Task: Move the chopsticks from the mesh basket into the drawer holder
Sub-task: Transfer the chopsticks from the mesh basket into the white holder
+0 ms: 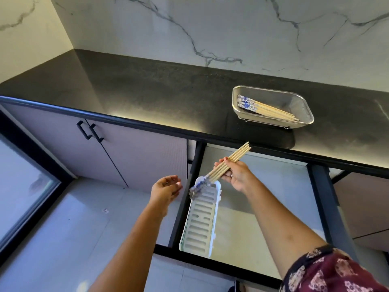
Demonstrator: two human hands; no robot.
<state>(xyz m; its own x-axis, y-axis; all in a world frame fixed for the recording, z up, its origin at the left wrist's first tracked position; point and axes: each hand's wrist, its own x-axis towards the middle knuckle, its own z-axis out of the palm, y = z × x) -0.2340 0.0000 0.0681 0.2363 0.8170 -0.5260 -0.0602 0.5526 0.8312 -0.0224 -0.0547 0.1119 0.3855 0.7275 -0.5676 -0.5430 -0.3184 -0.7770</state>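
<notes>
Plainly the carrying step is midway. The dark surface (147, 91) runs across the far side. Below its near edge the drawer (273, 197) stands pulled out, and the white slotted holder (202, 224) lies along its left side, its slots bare as far as I can see. The mesh basket (294, 102) sits on the surface to the right, with several chopsticks (267, 108) lying inside. The right hand (235, 175) grips a bundle (237, 155) of them, fingers curled round the middle. The patterned ends tip down over the holder's far end; whether they touch it I cannot tell. The left hand (166, 188) hovers left of the drawer, fingers relaxed and holding nothing. Next, I judge, the bundle must be levelled and laid in lengthwise. The holder's far wall and the drawer's left rail could catch the ends.
</notes>
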